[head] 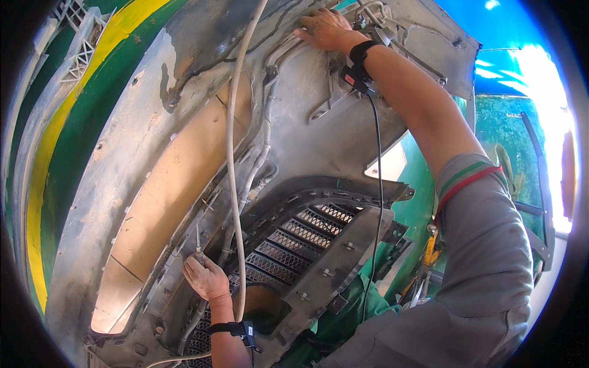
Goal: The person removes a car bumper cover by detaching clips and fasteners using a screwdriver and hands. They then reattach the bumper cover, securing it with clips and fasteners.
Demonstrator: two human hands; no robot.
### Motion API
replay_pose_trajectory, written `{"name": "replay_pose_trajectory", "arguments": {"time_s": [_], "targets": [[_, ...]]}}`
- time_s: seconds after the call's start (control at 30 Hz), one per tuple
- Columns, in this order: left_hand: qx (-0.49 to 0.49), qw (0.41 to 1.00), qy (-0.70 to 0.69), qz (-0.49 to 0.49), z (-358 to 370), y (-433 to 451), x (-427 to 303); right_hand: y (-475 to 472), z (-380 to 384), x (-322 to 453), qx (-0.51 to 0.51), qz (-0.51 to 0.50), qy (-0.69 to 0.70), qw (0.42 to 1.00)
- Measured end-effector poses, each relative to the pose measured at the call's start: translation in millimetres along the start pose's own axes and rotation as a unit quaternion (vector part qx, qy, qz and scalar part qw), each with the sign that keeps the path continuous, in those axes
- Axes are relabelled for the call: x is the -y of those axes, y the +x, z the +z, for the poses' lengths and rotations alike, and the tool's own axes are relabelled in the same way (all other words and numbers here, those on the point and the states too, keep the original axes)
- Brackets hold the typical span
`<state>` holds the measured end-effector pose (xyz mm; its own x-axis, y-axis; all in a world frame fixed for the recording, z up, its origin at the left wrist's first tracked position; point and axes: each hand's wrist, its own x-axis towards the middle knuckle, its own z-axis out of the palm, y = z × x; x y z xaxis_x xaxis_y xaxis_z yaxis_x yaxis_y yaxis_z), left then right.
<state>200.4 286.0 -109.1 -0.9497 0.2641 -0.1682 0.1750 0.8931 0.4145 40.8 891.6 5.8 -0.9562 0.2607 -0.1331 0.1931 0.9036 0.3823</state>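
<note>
Before me stands a large, worn vehicle bumper cover (317,142), its inner side facing me, with a mesh grille (285,244) in its lower part. Low in the view, my left hand (207,278) grips a tool with a thin pointed metal shaft (198,237), pointing up beside the long opening; its handle is mostly hidden in my fingers. My right hand (324,28) lies at the top on the bumper's inner face, thumb spread, near a corrugated wiring harness (268,124). I see no tool in it; its fingertips are partly hidden.
A pale cable (231,138) hangs across the bumper, and a thin black cable (378,175) runs down from my right wrist. Behind is a green floor with a yellow stripe (36,221). More long parts (27,161) lie at the left. Several tools (430,250) show by my right sleeve.
</note>
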Motion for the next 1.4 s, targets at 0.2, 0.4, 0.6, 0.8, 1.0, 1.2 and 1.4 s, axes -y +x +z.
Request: {"name": "replay_pose_trajectory", "arguments": {"time_s": [0.2, 0.4, 0.6, 0.8, 1.0, 1.2, 1.4], "targets": [[0.001, 1.000, 0.002, -0.002, 0.2, 0.7, -0.7, 3.9, 6.4, -3.5, -0.035, -0.025, -0.010, 0.999], [0.002, 1.000, -0.006, 0.000, -0.3, 0.5, 0.0, -22.4, 25.7, 4.4, -0.075, -0.017, 0.099, 0.992], [0.013, 1.000, -0.014, -0.020, 1.6, 0.0, -0.3, -13.1, 22.0, 11.9, -0.068, -0.016, 0.101, 0.992], [0.008, 1.000, -0.008, -0.017, 0.0, -0.3, -1.4, 4.6, 6.4, 18.2, -0.046, -0.014, 0.073, 0.996], [0.014, 1.000, 0.001, -0.012, -2.2, 2.3, -2.5, 10.7, -9.0, 9.1, 0.022, -0.007, 0.076, 0.997], [0.026, 0.999, -0.024, -0.036, -2.7, 1.5, -1.9, -31.4, -0.1, 39.9, -0.082, 0.071, 0.164, 0.980], [0.009, 1.000, 0.002, -0.008, 1.0, 1.6, 1.1, -62.6, -3.9, 112.9, -0.070, -0.024, 0.215, 0.974]]}}
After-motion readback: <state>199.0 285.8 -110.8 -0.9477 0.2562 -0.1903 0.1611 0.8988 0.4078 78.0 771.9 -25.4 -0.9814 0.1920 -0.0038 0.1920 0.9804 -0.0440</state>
